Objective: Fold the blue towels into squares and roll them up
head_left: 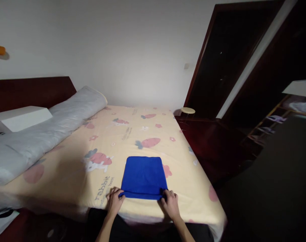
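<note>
A blue cloth (144, 173), folded into a flat rectangle, lies on the bed near its front edge. Its near edge is turned up in a narrow fold running from side to side. My left hand (114, 200) pinches the left end of that fold. At the right end, my right hand (171, 203) has its thumb and fingers closed on the cloth. Beneath everything is a yellow bed sheet (122, 141) printed with carrots, rabbits and flowers.
A long grey rolled bundle (74, 107) lies along the bed's left side, with a white box (26, 117) beside it. Behind stands a dark headboard (31, 90). A round stool (188, 110) is past the far right corner; a shelf rack (276, 117) stands at right.
</note>
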`<state>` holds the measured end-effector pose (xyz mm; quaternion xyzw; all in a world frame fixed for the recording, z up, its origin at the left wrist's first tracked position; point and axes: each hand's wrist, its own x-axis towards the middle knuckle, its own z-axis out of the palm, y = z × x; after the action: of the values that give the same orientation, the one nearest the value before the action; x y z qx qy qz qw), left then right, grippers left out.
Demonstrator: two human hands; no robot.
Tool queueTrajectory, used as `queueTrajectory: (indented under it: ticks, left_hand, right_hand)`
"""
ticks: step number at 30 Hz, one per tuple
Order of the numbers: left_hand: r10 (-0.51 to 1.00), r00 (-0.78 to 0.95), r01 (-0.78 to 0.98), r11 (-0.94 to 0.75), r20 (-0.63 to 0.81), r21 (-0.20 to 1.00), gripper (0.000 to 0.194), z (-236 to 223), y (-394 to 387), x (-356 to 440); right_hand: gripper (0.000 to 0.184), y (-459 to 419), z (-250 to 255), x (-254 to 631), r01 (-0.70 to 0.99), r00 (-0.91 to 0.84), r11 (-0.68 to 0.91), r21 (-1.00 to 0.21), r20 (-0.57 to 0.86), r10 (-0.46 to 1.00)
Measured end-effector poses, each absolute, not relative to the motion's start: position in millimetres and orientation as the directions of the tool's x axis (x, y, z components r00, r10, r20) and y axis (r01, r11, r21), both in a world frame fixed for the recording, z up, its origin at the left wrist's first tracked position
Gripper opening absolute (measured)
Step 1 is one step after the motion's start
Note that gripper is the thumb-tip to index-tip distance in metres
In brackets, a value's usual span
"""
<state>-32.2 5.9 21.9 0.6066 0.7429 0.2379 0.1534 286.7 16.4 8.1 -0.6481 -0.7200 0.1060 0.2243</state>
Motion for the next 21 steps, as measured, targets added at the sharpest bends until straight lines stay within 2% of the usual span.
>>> queueTrajectory:
  ticks: [5,11,13,16,18,21]
  left_hand:
    - [0.974,-0.224,0.817,0.176,0.02,0.549,0.023,17.7,5.3,-41.3]
    - [0.97,-0.244,0.83,0.206,0.004,0.518,0.016,16.0,6.5,-46.8]
    - [0.955,-0.297,0.835,0.253,0.014,0.488,0.019,16.7,6.5,-41.2]
    - [0.935,-0.349,0.854,0.286,0.07,0.436,0.034,19.7,6.0,-22.7]
    - [0.95,-0.283,0.897,0.211,0.135,0.389,0.042,22.0,6.0,-5.3]
    - [0.978,-0.061,0.933,-0.015,0.2,0.36,0.045,22.9,7.1,23.7]
  right_hand:
    - [0.022,15.1,2.3,292.0,0.89,0.018,0.081,-0.449,0.213,0.977]
    - [0.024,13.5,2.7,290.2,0.931,-0.01,0.11,-0.348,0.276,0.961]
    - [0.03,12.5,3.3,286.3,0.943,-0.028,0.127,-0.307,0.309,0.951]
    - [0.04,10.5,3.9,275.6,0.943,-0.111,0.207,-0.261,0.34,0.934]
    - [0.04,9.4,4.5,265.0,0.927,-0.175,0.27,-0.261,0.336,0.926]
    - [0.039,8.5,4.7,245.2,0.888,-0.229,0.337,-0.313,0.337,0.913]
